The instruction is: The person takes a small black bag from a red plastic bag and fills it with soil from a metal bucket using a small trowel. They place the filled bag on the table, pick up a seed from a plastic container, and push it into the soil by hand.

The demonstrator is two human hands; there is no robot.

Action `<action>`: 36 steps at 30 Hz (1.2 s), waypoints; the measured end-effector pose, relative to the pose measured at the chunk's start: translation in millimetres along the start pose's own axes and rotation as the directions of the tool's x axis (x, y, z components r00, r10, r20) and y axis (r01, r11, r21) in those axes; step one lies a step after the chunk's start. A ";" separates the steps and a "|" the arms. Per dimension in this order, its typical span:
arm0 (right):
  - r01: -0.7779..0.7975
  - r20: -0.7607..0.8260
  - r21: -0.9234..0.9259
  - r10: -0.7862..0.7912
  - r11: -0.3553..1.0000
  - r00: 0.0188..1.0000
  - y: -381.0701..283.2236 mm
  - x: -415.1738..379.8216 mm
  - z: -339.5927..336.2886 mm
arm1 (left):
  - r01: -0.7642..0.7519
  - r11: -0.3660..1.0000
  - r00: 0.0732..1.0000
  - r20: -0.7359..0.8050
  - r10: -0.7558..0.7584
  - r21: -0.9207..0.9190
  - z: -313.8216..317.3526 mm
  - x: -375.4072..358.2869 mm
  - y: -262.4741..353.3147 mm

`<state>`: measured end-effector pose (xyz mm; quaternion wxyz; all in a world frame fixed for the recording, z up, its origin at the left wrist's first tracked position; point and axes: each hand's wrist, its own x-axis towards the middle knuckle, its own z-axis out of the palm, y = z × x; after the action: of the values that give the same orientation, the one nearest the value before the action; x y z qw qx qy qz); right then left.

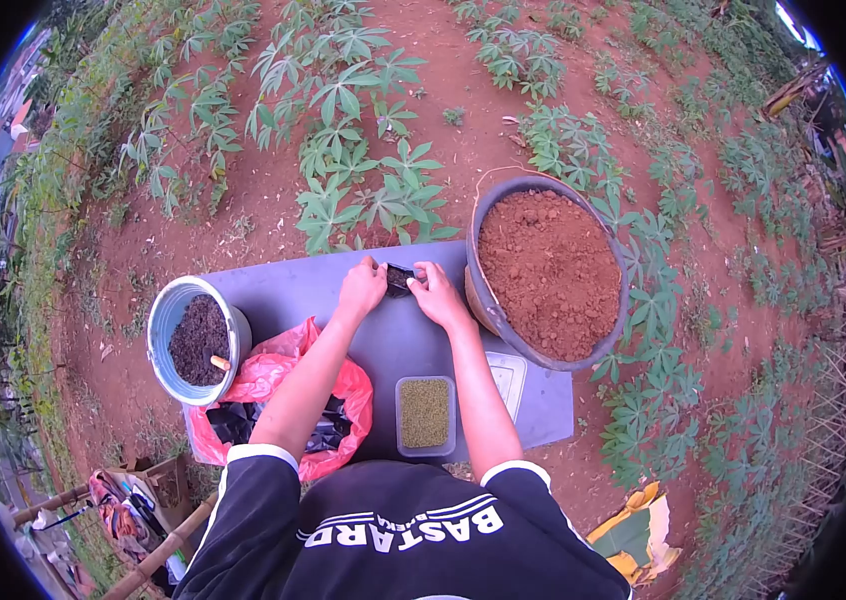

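Observation:
Both my hands meet over the far part of the grey table [373,335]. Between them is a small black plastic bag [400,280]. My left hand [363,287] pinches its left side, and my right hand [436,293] has its fingers closed on the right side. Below my left forearm lies a red plastic bag [351,385] with black plastic pieces inside. A clear square tub of small greenish grains [426,412] stands beside my right forearm.
At the table's left stands a light blue bucket [160,335] of dark soil with a handle sticking out. A large basin [478,215] of reddish soil is at the right, near a white lid [509,378]. Leafy plants [343,130] grow beyond the table.

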<state>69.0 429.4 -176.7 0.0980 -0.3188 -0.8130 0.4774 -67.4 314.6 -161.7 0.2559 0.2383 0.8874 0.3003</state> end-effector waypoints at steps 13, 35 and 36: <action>0.161 0.059 -0.171 -0.153 0.972 0.986 -3.3 33.6 -3.4 | 0.268 0.954 0.963 0.082 -0.259 -0.137 17.4 -10.1 1.0; 0.133 0.061 -0.117 -0.127 0.984 0.990 -2.9 16.2 -5.0 | -0.052 0.976 0.990 -0.115 0.078 0.210 12.6 -38.3 12.4; 0.108 0.078 -0.109 -0.100 0.988 0.992 -3.5 17.3 -4.3 | -0.054 0.976 0.990 -0.117 0.080 0.213 13.4 -38.5 12.7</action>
<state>56.0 441.9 -174.0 0.0754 -0.2633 -0.8572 0.4361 -26.9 307.0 -150.6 0.1631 0.2743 0.9198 0.2282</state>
